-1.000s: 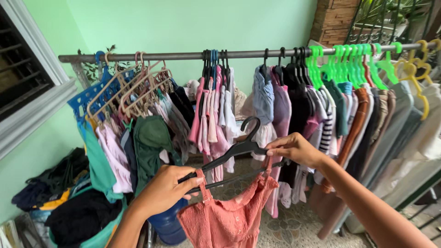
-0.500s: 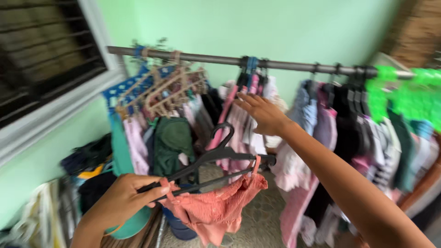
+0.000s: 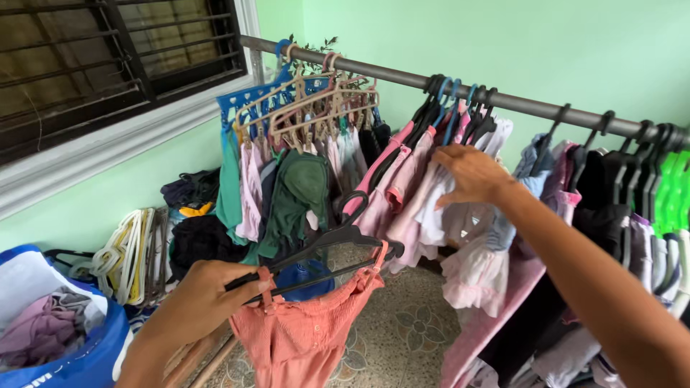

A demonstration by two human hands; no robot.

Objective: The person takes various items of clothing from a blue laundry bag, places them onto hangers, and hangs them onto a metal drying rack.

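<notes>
The left hand (image 3: 198,305) has a tight grip on a black hanger (image 3: 316,251) holding a pink top (image 3: 305,338) below the rail (image 3: 460,88), while the right hand (image 3: 471,172), fingers loose, pushes hung clothes (image 3: 410,194) aside.

From my feed, the salmon-pink smocked top (image 3: 305,338) runs off the bottom edge, so I can't see its hem. My left hand (image 3: 205,302) covers one end of the black plastic hanger (image 3: 323,248). The grey metal rail (image 3: 460,86) leaves the frame at the right. The blue laundry bag (image 3: 68,352) is cropped at the lower left corner. My right hand (image 3: 471,172) hides its fingertips among the hanging pale pink garments (image 3: 402,194).
</notes>
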